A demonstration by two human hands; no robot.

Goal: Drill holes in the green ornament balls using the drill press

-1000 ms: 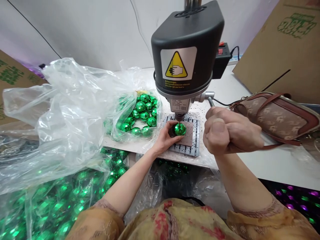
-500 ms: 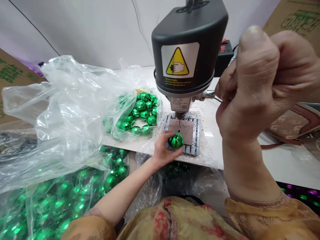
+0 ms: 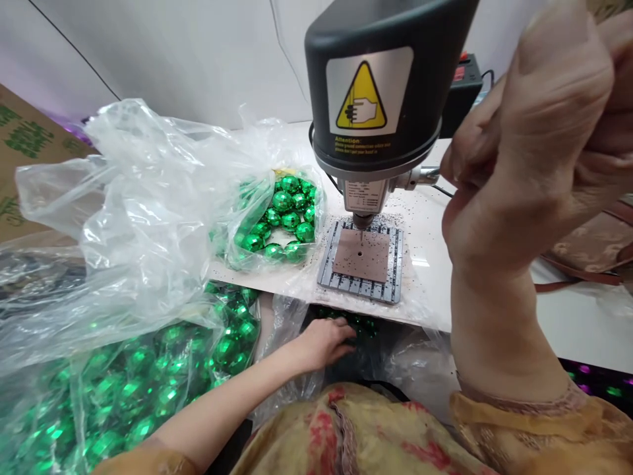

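My left hand point(image 3: 327, 340) is below the table's front edge, over a dark opening with green faceted balls point(image 3: 363, 323) in it. Its fingers are stretched out and no ball shows in them. High at the right, close to the camera, my right hand point(image 3: 529, 138) is closed in a fist. It appears to grip the lever of the drill press point(image 3: 370, 86), whose metal shaft point(image 3: 428, 175) runs towards it; the grip itself is hidden. Below the drill bit, a brown square pad point(image 3: 368, 264) with a small hole lies bare on the slotted metal base point(image 3: 326, 270).
Dark shavings are scattered around the base. Left of it, a clear plastic bag point(image 3: 148, 178) spreads beside several green balls point(image 3: 283, 201). A larger bag of green balls point(image 3: 143, 382) fills the lower left. A brown bag point(image 3: 588, 244) lies behind my right arm.
My left hand has moved down from the pad to below the table edge, and the green ball it held is no longer seen in it. My right fist stays raised.
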